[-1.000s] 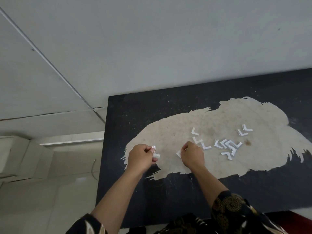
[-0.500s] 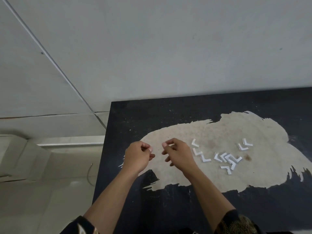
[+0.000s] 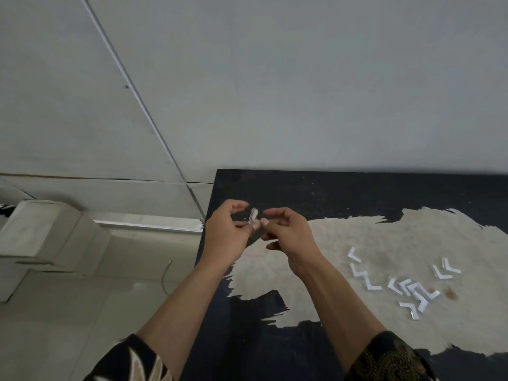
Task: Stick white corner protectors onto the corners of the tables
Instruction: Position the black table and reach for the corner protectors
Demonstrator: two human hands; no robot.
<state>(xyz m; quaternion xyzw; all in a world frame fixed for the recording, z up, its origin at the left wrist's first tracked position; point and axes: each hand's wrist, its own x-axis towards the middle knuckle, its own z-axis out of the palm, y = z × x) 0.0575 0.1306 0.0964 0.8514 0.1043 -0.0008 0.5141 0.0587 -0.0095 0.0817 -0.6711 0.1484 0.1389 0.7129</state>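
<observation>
change: left hand (image 3: pixel 228 235) and right hand (image 3: pixel 288 232) now raised off bench (image 3: pixel 357 193), toward its far-left corner | both pinch one corner protector (image 3: pixel 253 215) | likely peeling backing before sticking

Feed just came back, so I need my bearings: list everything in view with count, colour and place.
table: one, black with worn tan patch, right half of view
loose corner protectors: about ten, white, scattered on the tan patch
held corner protector: one, white, between the two hands
wall: one, grey, behind the table
floor: one, pale, left of the table
left hand: one, pinches the held corner protector
right hand: one, fingertips at it, grip unclear
</observation>
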